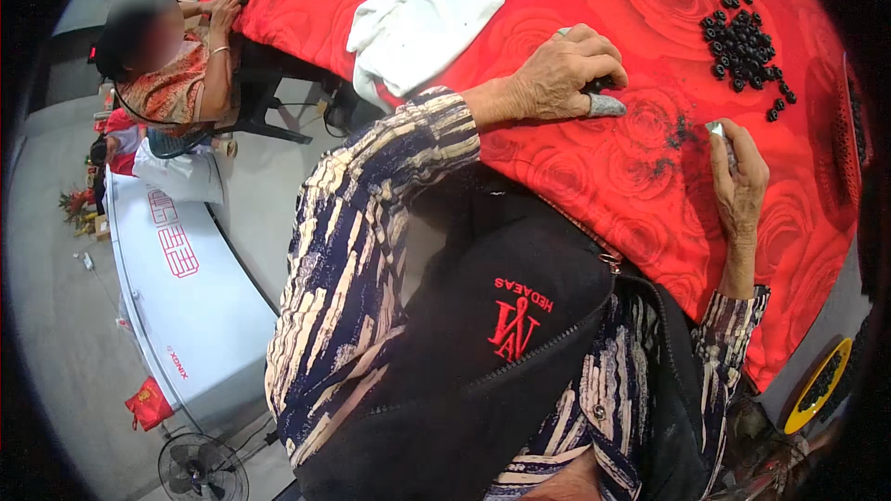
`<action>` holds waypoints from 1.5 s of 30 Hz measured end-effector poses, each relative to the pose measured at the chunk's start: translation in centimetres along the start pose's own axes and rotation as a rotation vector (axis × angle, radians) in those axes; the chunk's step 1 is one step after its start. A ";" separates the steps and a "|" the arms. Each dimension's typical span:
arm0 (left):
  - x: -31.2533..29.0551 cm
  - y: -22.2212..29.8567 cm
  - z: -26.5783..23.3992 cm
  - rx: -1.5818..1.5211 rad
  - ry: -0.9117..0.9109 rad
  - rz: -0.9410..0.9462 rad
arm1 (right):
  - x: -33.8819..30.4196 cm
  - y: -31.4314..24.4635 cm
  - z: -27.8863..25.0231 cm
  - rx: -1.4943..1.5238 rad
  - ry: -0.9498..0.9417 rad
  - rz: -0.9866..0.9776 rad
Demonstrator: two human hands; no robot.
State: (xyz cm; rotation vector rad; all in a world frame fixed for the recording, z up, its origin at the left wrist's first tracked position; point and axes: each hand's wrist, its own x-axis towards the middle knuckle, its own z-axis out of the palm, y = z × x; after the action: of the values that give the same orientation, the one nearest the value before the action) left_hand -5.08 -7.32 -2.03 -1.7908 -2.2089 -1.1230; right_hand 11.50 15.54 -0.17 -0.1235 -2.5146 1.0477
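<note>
1. Nearest are a black jacket (445,353) and striped sleeves; beyond them the hands work over a red tablecloth (548,153), well apart from each other.
2. The right hand (740,181) pinches a small silver tool (716,130) between thumb and fingers, its far end pointing away from the body. Its exact kind is too small to tell.
3. The left hand (561,74) is curled on a small dark piece (599,86), mostly hidden by the fingers. The thumb wears a grey finger cover (608,107).
4. Black crumbs (664,168) lie scattered on the tablecloth between the hands. From these, the step in hand seems to be trimming pieces singly. The next cut would call for bringing piece and tool together, with the piece gripped firmly and the fingers clear of the edge.
5. Beyond the right hand lies a loose pile of black pieces (740,48): small, rounded and dark, some showing a hole or hollow, a few strayed toward the near side.
6. A yellow dish (795,423) with dark contents stands off to the right, low in view.
7. Past the left hand, a crumpled white cloth (427,19) lies on the table.
8. Farther left, a co-worker (172,83) sits at the tablecloth's edge; behind are a white table (186,315) and a fan (197,466).
</note>
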 end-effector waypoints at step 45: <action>-4.6 9.3 -4.0 0.090 0.233 -0.261 | 0.2 0.7 -1.1 0.620 0.274 0.341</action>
State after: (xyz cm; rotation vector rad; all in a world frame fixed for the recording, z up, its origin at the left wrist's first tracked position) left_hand 3.04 -12.94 3.13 -1.2902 -2.3527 -1.1863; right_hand 11.66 16.80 0.14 -0.4853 -1.8655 1.7595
